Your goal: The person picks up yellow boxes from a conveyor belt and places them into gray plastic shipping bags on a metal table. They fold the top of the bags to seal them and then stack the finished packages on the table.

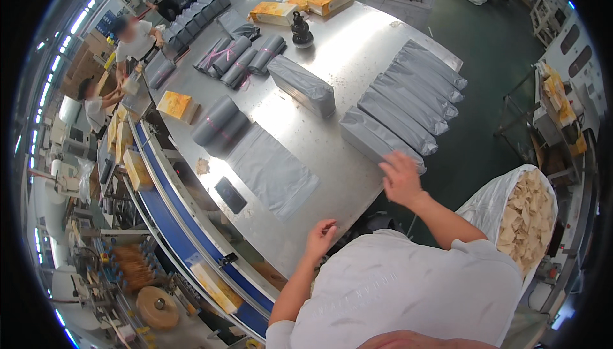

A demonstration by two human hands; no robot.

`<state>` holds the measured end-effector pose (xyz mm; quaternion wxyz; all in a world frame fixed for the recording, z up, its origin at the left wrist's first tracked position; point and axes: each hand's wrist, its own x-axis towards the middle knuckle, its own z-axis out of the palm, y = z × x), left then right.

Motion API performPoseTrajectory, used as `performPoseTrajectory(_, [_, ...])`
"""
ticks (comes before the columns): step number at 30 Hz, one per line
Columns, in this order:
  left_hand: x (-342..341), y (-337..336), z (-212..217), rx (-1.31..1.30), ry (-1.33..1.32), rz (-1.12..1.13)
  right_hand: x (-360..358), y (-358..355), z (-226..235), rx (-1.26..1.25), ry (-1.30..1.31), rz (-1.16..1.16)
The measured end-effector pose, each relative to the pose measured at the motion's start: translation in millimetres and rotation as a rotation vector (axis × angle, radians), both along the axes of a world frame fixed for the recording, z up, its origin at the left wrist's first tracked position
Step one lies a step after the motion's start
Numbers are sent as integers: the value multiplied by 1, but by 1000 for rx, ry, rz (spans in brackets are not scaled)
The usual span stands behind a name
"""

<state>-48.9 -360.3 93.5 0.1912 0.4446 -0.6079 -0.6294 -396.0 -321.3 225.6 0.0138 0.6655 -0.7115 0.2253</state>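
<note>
My right hand is at the near end of a grey plastic-wrapped package, fingers stretched out; whether it touches the wrap I cannot tell. This package is the nearest in a row of several similar grey packages along the table's right side. My left hand hovers by the table's near edge, fingers curled in, with nothing visible in them. A flat grey plastic bag lies ahead of it, attached to or beside rolled grey bags. One more grey wrapped package stands mid-table.
The metal table also bears a phone, a black bottle and yellow-white packs. A blue conveyor runs along its left. A white sack of tan scraps stands at right. People work at far left.
</note>
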Motion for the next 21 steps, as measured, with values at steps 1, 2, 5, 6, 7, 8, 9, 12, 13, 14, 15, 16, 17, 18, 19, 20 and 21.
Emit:
performPoseTrajectory(1, [5,-2,-7,-26,-42,19,8,-9,-14,18,-157,100])
performPoseTrajectory(2, [8,2,-10,-49,-86,42,20,-21,-21,235,-228,81])
performPoseTrajectory(5, [6,-11,9,-122,-155,46,35,-61,-67,477,-252,-24])
performPoseTrajectory(6, [10,-12,17,-127,-170,62,27,-75,-77,511,-333,-116])
performPoseTrajectory(7, [15,-10,23,-129,-169,90,19,-88,-85,537,-415,-212])
performPoseTrajectory(8, [23,-7,26,-132,-165,122,11,-101,-91,555,-492,-311])
performPoseTrajectory(9, [35,-1,26,-133,-164,162,23,-106,-82,565,-404,-329])
performPoseTrajectory(12, [75,33,9,-123,-150,360,55,-122,-85,491,-116,-219])
performPoseTrajectory(13, [84,46,8,-163,-176,443,60,-127,-101,424,-111,-14])
performPoseTrajectory(14, [96,59,6,-198,-214,534,79,-134,-103,422,-133,159])
performPoseTrajectory(15, [110,74,5,-228,-257,618,101,-140,-104,425,-157,326])
performPoseTrajectory(16, [123,87,6,-247,-296,686,122,-150,-110,387,-119,423])
performPoseTrajectory(17, [136,100,7,-262,-338,759,142,-160,-118,347,-84,526])
performPoseTrajectory(18, [148,111,8,-272,-375,815,161,-165,-124,308,-50,611])
performPoseTrajectory(19, [162,127,7,-295,-389,939,181,-167,-127,338,3,637])
performPoseTrajectory(20, [174,142,3,-318,-402,1055,199,-167,-127,364,61,654])
performPoseTrajectory(21, [189,156,-4,-345,-415,1159,216,-166,-128,386,119,658])
